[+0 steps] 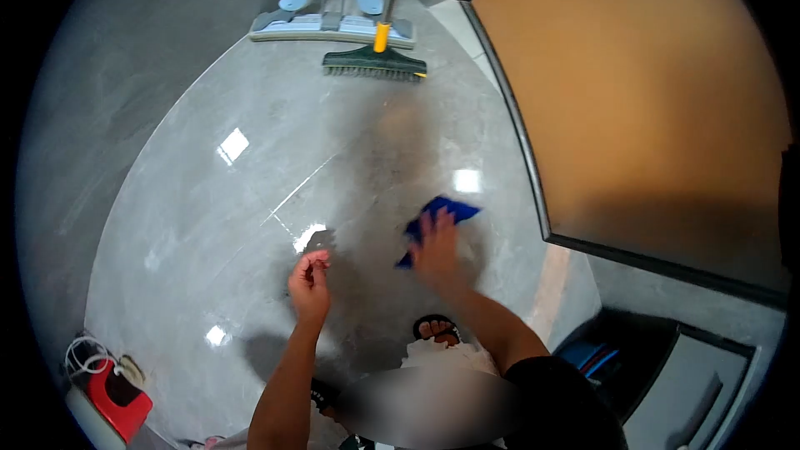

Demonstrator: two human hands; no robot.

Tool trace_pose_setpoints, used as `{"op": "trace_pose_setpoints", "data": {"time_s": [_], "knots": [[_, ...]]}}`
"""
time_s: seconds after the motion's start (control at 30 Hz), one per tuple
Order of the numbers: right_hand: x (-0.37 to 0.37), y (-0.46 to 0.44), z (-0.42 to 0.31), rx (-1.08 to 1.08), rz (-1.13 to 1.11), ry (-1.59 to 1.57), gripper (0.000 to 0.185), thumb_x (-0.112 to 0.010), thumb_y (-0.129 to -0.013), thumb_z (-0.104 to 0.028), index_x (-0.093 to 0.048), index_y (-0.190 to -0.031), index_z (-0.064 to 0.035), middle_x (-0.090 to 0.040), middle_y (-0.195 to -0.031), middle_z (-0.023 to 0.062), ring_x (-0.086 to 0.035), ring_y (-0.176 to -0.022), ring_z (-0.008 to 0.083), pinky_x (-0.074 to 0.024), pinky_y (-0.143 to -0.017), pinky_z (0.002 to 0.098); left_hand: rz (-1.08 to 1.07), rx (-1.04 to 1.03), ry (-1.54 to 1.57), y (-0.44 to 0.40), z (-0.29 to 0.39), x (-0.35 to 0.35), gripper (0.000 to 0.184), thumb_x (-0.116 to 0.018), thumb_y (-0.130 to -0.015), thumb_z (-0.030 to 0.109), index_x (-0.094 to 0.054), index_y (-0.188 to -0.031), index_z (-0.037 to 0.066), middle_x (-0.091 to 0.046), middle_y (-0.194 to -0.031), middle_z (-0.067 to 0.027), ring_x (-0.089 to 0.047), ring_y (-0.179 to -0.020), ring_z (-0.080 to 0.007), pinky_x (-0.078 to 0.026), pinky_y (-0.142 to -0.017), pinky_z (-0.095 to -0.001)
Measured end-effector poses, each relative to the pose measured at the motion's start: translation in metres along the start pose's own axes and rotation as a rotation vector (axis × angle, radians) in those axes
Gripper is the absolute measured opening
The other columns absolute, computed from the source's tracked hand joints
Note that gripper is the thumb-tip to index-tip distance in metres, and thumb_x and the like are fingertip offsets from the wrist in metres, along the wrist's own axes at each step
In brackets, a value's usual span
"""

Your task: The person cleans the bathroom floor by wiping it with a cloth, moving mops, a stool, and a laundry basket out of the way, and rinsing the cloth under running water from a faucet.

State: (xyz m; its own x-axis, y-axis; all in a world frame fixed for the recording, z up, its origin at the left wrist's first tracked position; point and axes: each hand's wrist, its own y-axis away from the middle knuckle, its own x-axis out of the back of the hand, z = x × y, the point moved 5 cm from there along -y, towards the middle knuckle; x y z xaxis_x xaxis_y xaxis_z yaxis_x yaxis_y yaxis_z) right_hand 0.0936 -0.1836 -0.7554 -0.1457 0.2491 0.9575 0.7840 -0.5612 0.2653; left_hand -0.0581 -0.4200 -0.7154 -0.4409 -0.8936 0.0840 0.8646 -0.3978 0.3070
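Observation:
A dark blue cloth (pixel 451 207) lies against the glossy grey tiled floor (pixel 208 233). On top of it rests my right hand (pixel 437 252), slightly blurred, with its fingers pressing the cloth. My left hand (pixel 310 285) is over the floor to the left, apart from the cloth. Its fingers are curled in with the tips close together, and nothing shows between them. Below the right hand, a foot in a black sandal (pixel 436 327) stands on the tiles.
A dark green floor brush (pixel 375 60) and a light blue mop head (pixel 333 27) stand at the far wall. A brown framed panel (pixel 642 108) is on the right, above a grey box (pixel 696 392). A red and white object (pixel 118 400) with a white cord sits lower left.

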Motion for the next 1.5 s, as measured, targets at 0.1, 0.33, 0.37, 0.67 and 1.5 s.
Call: {"op": "trace_pose_setpoints", "data": {"time_s": [0.1, 0.33, 0.37, 0.67, 1.5], "knots": [[0.007, 0.020, -0.046, 0.349, 0.016, -0.175, 0.060, -0.055, -0.090, -0.022, -0.036, -0.145, -0.0079, -0.025, -0.152, 0.0250, -0.028, -0.137, 0.0435, -0.0231, -0.113, 0.0519, -0.080, -0.041, 0.015, 0.003, -0.002, -0.012, 0.018, -0.048, -0.099, 0.007, -0.064, -0.104, 0.002, -0.065, -0.095, -0.0019, -0.058, -0.082, -0.0096, -0.047, -0.073, -0.0241], [0.016, 0.031, 0.082, -0.098, 0.231, -0.419, 0.061, -0.050, -0.078, 0.011, -0.049, -0.136, -0.0073, -0.050, -0.137, 0.0190, -0.050, -0.121, 0.0393, -0.0411, -0.103, 0.0400, -0.217, -0.058, -0.034, 0.014, 0.020, -0.043, 0.018, -0.049, -0.093, -0.002, -0.065, -0.101, 0.001, -0.066, -0.092, -0.0042, -0.059, -0.079, -0.0118, -0.047, -0.073, -0.0250], [0.020, 0.046, 0.099, -0.125, 0.135, -0.520, 0.063, -0.048, -0.076, 0.014, -0.049, -0.136, -0.0069, -0.053, -0.133, 0.0184, -0.053, -0.118, 0.0387, -0.0429, -0.102, 0.0387, -0.256, -0.062, -0.045, 0.015, 0.024, -0.053, 0.018, -0.049, -0.093, -0.001, -0.065, -0.102, 0.002, -0.066, -0.092, -0.0040, -0.059, -0.079, -0.0121, -0.047, -0.073, -0.0255], [0.060, 0.195, 0.188, -0.754, 0.378, -1.472, 0.066, -0.032, -0.082, 0.016, -0.035, -0.144, -0.0074, -0.059, -0.121, 0.0142, -0.063, -0.104, 0.0266, -0.0565, -0.087, 0.0409, -0.627, -0.118, -0.056, 0.101, 0.048, -0.157, 0.021, -0.053, -0.091, 0.001, -0.064, -0.109, 0.006, -0.068, -0.100, -0.0057, -0.065, -0.088, -0.0157, -0.050, -0.077, -0.0286], [0.119, 0.191, 0.197, -0.241, 0.736, -0.870, 0.062, -0.046, -0.073, 0.013, -0.045, -0.134, -0.0027, -0.059, -0.117, 0.0222, -0.059, -0.110, 0.0357, -0.0451, -0.094, 0.0357, -0.761, -0.337, -0.406, 0.154, 0.088, -0.305, 0.047, -0.060, -0.090, 0.011, -0.048, -0.135, 0.002, -0.061, -0.123, -0.0173, -0.066, -0.096, -0.0256, -0.051, -0.085, -0.0342]]}}
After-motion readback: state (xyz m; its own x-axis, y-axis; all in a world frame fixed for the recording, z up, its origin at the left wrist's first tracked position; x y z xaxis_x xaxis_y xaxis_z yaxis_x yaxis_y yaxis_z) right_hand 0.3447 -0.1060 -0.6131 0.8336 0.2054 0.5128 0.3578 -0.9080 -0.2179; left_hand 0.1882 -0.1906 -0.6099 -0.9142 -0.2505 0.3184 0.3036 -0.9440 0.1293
